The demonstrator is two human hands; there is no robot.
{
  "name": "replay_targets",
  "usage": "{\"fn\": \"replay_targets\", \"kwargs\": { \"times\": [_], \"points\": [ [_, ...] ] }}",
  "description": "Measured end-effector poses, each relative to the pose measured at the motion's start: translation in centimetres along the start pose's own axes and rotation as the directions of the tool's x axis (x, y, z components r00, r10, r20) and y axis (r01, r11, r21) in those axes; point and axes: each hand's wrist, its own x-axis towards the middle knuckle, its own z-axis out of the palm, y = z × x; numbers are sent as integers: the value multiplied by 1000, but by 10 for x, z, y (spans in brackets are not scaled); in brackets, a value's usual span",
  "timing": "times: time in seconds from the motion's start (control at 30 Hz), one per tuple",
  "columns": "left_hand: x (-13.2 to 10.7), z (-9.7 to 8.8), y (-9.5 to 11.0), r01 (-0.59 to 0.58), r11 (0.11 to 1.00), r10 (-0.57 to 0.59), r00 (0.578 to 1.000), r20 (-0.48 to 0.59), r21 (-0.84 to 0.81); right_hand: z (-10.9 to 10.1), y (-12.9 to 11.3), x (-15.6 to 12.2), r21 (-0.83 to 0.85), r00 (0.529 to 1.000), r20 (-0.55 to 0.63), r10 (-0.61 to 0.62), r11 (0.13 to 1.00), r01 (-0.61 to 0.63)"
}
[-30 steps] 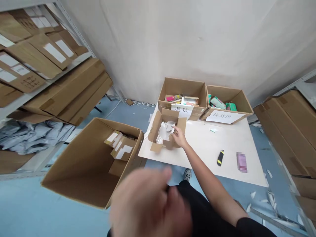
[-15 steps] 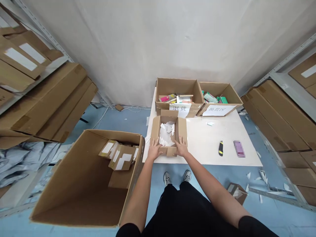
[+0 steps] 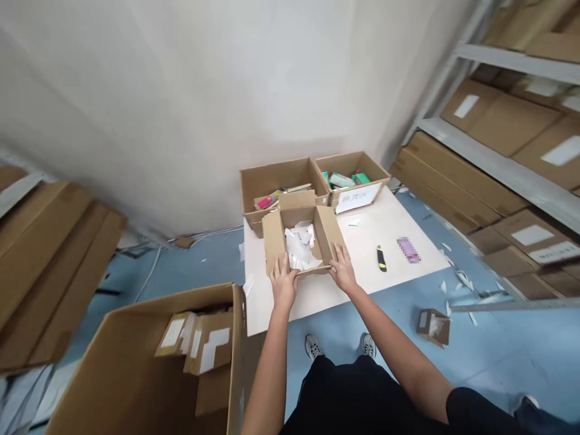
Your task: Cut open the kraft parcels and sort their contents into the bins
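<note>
An open cardboard box point(image 3: 324, 232) with its flaps spread is between my hands, over the near left part of the white table point(image 3: 362, 266). Crumpled white packing paper point(image 3: 299, 246) lies inside it. My left hand point(image 3: 284, 283) grips the box's near left corner, and my right hand point(image 3: 343, 269) grips the near right one, fingers on the flaps and near wall. The box appears raised and hides part of the bin behind. To the right on the table are a black and yellow box cutter point(image 3: 381, 258) and a blurred-out purple item point(image 3: 408, 249).
Two cardboard bins, the left one point(image 3: 272, 175) and the labelled right one point(image 3: 362, 196), hold small packages at the table's back. A large carton point(image 3: 122, 320) with parcels stands at left. A small box point(image 3: 434, 327) lies on the floor. Another person's shoe point(image 3: 528, 401) shows lower right.
My view has turned to the right. The cardboard box has moved away from me, toward the left bin, with both hands on it, and now covers the bin's label.
</note>
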Motion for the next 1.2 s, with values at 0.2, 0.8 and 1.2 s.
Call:
{"fn": "replay_targets", "kwargs": {
  "times": [0.2,0.8,1.2],
  "points": [
    [57,11,112,-282,959,282,958,-47,2,-112,60,-16,-83,978,-177,112,988,-128],
    [25,188,595,-848,425,905,388,174,-316,-382,283,-351,-153,468,-681,563,516,-843],
    [-31,216,710,-859,296,952,232,198,-417,-431,346,-486,19,71,-708,702,119,-993]
  ]
}}
